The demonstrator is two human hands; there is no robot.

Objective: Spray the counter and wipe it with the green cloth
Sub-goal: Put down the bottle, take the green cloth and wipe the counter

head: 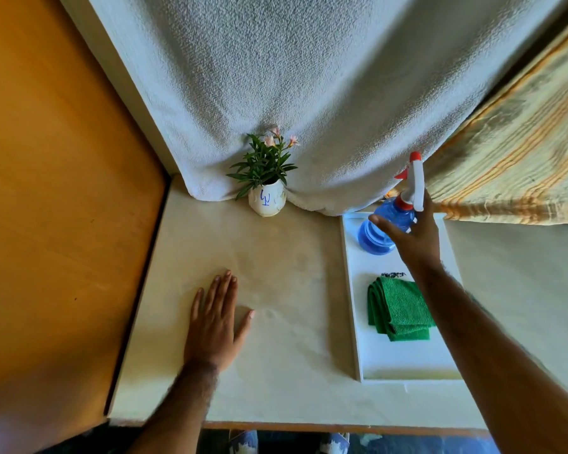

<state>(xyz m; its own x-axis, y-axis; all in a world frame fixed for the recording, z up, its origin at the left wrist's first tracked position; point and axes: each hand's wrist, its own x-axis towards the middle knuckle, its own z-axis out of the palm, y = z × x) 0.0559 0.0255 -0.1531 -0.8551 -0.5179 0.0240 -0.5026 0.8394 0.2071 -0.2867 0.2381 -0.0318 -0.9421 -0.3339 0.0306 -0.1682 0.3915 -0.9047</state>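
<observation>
The pale counter (286, 267) runs in front of me. A blue spray bottle (373, 239) with a white and red trigger head stands at the far end of a white tray (350, 290) on the right. Nearer me in the same tray lies a folded green cloth (395, 311). My right hand (413, 237) is over the bottle with thumb and fingers spread around its neck and shoulder, not closed on it. Palm down on the counter's left part lies my left hand (214, 322), fingers apart and holding nothing.
A small white vase with a green plant (267, 198) stands at the back of the counter. Behind it hangs a white towel (309, 93), with a striped yellow cloth (522, 158) to the right. An orange wooden panel (46, 191) borders the counter's left side.
</observation>
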